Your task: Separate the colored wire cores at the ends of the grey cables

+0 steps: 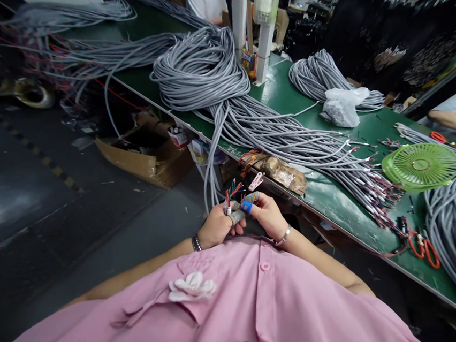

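My left hand [216, 226] is closed on the end of a grey cable [208, 181], whose stripped colored wires [233, 189] fan out above the fingers. Close against it on the right, my right hand [269, 215] has its thumb and finger pinched together at the wires; what lies between those fingertips is too small to tell. Tape wraps several fingertips, with blue on the right thumb. The cable runs down from a large grey coil [202, 71] on the green table [339, 219]. A pink clip [256, 181] sits at the table edge just beyond my hands.
Bundled cable ends [375, 189], a green fan [421, 166] and orange-handled scissors [423, 249] lie to the right. A taped brown bundle [282, 174] rests on the near edge. An open cardboard box [130, 161] stands below left. Other people sit across the table and at far right.
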Motion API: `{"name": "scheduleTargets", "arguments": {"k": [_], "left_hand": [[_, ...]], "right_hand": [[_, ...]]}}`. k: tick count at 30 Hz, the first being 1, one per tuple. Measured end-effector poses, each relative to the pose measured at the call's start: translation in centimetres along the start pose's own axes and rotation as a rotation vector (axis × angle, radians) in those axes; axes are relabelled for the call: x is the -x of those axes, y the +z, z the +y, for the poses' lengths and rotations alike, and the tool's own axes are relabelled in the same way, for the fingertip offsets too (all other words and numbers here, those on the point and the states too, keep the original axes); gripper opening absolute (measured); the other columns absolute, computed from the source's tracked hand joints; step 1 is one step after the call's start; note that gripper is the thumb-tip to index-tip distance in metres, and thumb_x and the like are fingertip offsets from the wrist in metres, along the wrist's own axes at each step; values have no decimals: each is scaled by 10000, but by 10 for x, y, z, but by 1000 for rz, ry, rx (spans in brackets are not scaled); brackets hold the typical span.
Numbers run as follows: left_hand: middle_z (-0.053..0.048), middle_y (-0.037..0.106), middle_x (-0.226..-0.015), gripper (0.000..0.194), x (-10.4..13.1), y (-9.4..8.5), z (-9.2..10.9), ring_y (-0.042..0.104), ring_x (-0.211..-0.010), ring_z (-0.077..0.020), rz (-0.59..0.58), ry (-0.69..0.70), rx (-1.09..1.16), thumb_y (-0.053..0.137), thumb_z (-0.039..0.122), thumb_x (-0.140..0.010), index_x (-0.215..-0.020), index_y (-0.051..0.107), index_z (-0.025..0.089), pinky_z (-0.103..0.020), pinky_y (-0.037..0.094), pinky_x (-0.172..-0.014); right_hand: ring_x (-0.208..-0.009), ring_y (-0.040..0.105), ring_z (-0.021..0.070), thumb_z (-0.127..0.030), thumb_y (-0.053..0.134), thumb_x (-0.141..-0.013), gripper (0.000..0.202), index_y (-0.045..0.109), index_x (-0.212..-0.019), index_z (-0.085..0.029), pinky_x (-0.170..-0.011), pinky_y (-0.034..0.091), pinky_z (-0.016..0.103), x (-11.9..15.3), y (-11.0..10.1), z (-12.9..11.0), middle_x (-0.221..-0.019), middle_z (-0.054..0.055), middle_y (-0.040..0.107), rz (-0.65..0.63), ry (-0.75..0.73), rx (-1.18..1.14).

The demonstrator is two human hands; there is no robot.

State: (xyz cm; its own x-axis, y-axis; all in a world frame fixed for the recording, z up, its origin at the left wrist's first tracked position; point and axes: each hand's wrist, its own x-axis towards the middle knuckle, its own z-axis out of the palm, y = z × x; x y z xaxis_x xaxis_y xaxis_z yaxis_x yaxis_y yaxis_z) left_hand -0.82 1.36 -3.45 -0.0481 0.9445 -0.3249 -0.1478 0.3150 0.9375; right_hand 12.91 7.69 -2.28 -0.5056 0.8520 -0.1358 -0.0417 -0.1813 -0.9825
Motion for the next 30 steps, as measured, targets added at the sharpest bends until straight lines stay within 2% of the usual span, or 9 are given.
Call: {"name": "scheduleTargets", "arguments": {"k": [9, 18, 23, 27, 30], "left_hand": [[5, 586, -488, 210, -1, -2, -5, 544, -402, -105, -6, 46, 36, 637, 333, -773, -709, 599, 136, -184, 367, -356], [-32, 670, -629, 234, -1, -3, -7, 561, -412, -103, 39, 18, 127, 653, 349, -768, -834, 615, 128, -188, 381, -359], [-28, 675, -634, 218, -1, -3, -7, 558, -408, -100, 43, 23, 115, 655, 328, -758, -844, 618, 131, -185, 365, -350], [-24, 660, -592, 199, 0, -1, -4, 548, -401, -99, 12, 3, 76, 649, 325, -752, -783, 622, 131, -188, 360, -354], [-16, 639, -549, 192, 0, 0, -3, 540, -399, -99, -10, -4, 28, 647, 327, -750, -734, 621, 137, -193, 368, -362]], "right_hand": [[-573, 484, 98, -342, 702, -714, 202, 637, -766, -159, -555, 394, 239, 2, 4, 6, -670, -15, 597, 93, -24, -19], [-569, 480, 93, -354, 710, -723, 207, 646, -787, -168, -533, 385, 226, 1, 6, 15, -695, -13, 600, 125, -7, -86], [-556, 468, 86, -352, 720, -708, 214, 638, -776, -167, -519, 370, 216, -1, 4, 16, -675, -18, 584, 119, 19, -114], [-580, 490, 95, -363, 724, -702, 248, 650, -842, -172, -522, 372, 217, -1, 3, 14, -707, -7, 601, 56, 53, -94], [-567, 479, 94, -376, 731, -695, 252, 656, -816, -169, -514, 357, 220, -1, 4, 10, -681, -6, 596, 36, 60, -88]]}}
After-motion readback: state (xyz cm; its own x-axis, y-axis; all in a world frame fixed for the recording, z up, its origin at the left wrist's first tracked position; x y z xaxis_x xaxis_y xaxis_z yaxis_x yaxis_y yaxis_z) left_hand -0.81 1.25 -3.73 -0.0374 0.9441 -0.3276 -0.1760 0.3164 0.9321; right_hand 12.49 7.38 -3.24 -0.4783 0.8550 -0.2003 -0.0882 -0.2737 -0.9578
